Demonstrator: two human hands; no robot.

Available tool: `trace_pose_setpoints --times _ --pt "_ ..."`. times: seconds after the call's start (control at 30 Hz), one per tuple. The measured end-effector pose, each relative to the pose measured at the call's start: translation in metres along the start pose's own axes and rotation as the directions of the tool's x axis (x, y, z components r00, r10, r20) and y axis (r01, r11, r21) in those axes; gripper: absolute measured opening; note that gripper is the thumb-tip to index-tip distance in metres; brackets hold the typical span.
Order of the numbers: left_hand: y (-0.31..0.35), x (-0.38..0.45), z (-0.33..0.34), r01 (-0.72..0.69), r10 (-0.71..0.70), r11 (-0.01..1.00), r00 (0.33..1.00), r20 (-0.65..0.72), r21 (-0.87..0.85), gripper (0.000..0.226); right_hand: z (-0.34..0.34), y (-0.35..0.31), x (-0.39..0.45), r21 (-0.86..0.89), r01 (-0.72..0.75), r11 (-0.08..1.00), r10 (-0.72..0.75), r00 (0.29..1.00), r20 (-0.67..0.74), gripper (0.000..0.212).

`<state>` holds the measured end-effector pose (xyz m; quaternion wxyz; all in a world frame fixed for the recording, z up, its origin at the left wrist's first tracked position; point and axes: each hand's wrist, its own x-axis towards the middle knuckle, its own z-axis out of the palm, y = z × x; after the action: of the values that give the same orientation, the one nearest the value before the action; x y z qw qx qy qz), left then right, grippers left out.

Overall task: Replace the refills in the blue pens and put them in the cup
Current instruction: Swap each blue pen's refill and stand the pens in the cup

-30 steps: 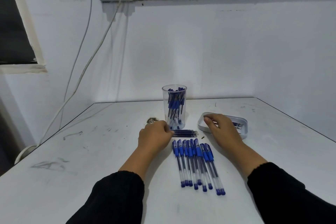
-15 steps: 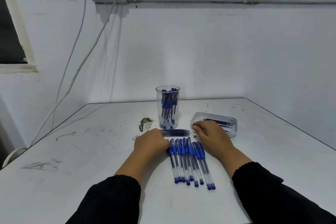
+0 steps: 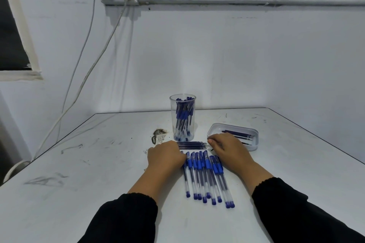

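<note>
Both hands have drawn back: the left hand (image 3: 166,157) now curls onto the leftmost of the blue pens (image 3: 205,175); the right hand (image 3: 227,147) rests relaxed off the tray (image 3: 254,136).

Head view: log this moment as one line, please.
left hand: on row of blue pens | right hand: resting beside tray | loose refills: before cup | cup: holds pens

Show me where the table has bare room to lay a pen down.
Bare: the wide stretch left of the left hand, and the near edge below the pens. Crowded: around the cup, refills and tray.
</note>
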<state>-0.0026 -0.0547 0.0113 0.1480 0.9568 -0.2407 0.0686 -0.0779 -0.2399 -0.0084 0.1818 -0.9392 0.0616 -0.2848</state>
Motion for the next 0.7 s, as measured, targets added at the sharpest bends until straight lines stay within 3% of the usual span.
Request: trace_pose_setpoints --times 0.4,0.63,0.7 --pt "-0.004 0.008 -0.002 0.113 -0.110 0.963 0.994 0.026 -0.246 0.025 0.001 0.001 0.002 0.032 -0.006 0.999 0.006 1.000 0.007 0.032" --pt "0.004 0.003 -0.007 -0.151 0.135 0.916 0.988 -0.070 -0.373 0.017 0.000 0.000 0.003 0.054 0.015 0.998 -0.015 1.000 0.005 0.031" --pt "0.008 0.001 -0.006 -0.205 0.182 0.921 0.978 -0.101 -0.331 0.018 0.000 0.000 0.003 0.062 0.032 0.998 -0.031 0.999 -0.016 0.031"
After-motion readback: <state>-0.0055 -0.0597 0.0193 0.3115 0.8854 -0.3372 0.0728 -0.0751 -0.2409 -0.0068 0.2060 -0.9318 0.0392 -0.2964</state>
